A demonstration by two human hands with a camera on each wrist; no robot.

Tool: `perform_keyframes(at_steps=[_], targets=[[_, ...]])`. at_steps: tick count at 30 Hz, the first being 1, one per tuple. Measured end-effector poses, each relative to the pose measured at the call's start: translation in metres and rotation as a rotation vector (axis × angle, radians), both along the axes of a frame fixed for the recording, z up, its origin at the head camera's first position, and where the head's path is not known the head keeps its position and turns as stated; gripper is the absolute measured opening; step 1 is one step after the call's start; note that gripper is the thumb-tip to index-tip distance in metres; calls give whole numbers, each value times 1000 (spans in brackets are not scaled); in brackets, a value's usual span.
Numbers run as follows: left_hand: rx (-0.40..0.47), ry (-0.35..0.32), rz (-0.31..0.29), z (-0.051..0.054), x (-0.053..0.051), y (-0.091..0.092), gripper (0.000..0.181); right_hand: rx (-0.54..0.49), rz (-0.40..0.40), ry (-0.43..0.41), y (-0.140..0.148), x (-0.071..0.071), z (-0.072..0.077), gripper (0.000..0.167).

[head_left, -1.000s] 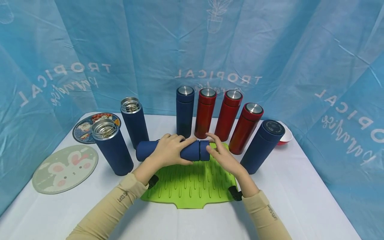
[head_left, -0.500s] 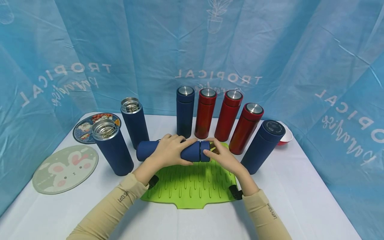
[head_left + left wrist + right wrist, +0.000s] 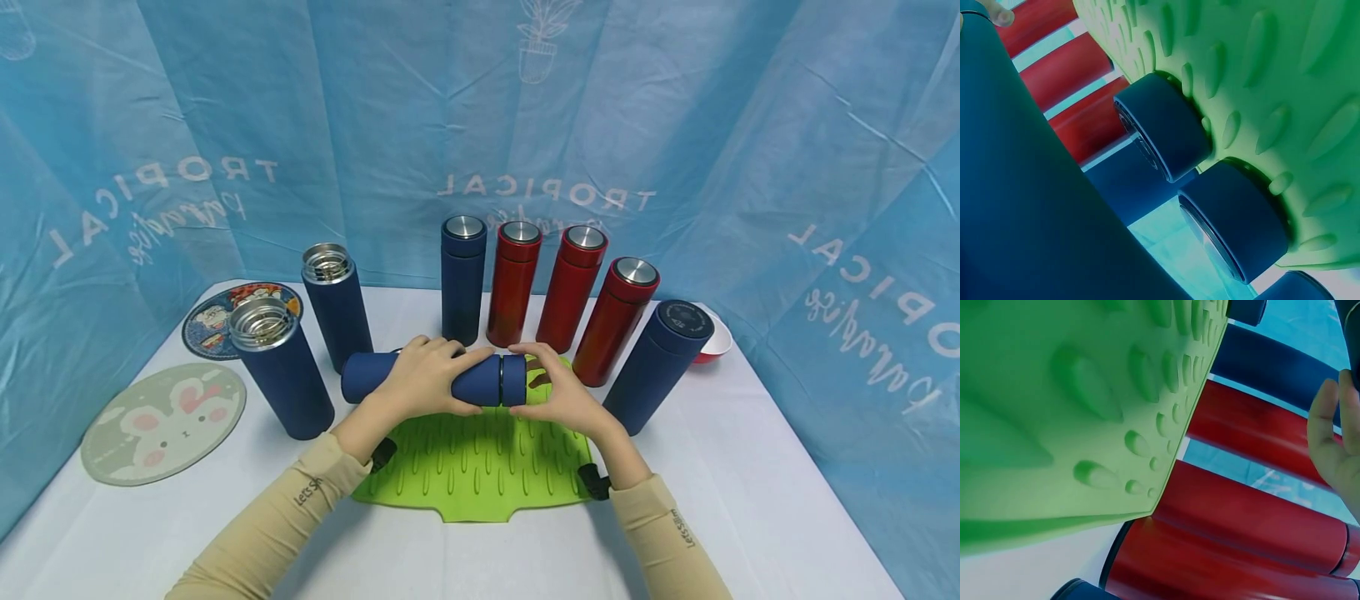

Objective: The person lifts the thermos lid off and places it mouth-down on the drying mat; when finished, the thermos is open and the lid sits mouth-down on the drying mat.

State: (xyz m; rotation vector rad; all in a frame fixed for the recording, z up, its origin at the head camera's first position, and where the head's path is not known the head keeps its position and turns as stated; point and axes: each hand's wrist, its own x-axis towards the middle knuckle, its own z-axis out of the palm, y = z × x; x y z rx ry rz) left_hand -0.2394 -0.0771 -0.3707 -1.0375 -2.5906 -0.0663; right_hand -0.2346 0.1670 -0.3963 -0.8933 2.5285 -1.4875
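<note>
My left hand [image 3: 423, 375] grips the body of a dark blue thermos [image 3: 476, 382], which lies sideways above a green ridged mat [image 3: 480, 475]. At its right end, my right hand [image 3: 561, 396] holds the blue thermos lid [image 3: 514, 380] between thumb and fingers. A thin dark seam shows between lid and body. In the left wrist view, two loose blue lids [image 3: 1166, 128] rest on the mat beneath the thermos body. The right wrist view shows the fingers [image 3: 1325, 419] of my right hand at the far right edge.
Two lidless blue thermoses [image 3: 339, 321] stand at left. Behind stand a closed blue thermos [image 3: 462, 287] and several red thermoses [image 3: 513, 287]; another blue thermos [image 3: 648, 375] is at right, before a bowl [image 3: 716, 342]. Far left lie a rabbit placemat [image 3: 165, 425] and a patterned round mat [image 3: 206, 325].
My right hand has shifted its fingers about the lid, the thumb moving down to its lower edge and the index finger to its top. My left hand and the thermos have stayed nearly still.
</note>
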Motion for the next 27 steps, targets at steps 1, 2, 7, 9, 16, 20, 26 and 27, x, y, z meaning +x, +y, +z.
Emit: perform_keyframes(at_steps=[1,2,7,9,16,20,26,27], targets=[[-4,0,1,0,0,0,81,-8,9,-7,0,0,0,77],[-8,2,3,0,1,0,81,-15,12,-32,-2,3,4,75],[-14,8,3,1,2,0,82,9,-45,-141,-10,17,31,52],[-13,8,1,1,2,0,82,43,-86,-159,-13,21,39,46],[-17,9,-6,0,2,1,81,68,-113,-185,-13,22,41,37],[-7,12,-20,0,2,0,80,34,-79,-180,-10,18,33,39],[-17,13,-16,0,2,-1,81,-10,-34,-135,0,4,6,54],[-21,11,-13,0,2,-1,81,-11,-28,-112,1,3,3,57]])
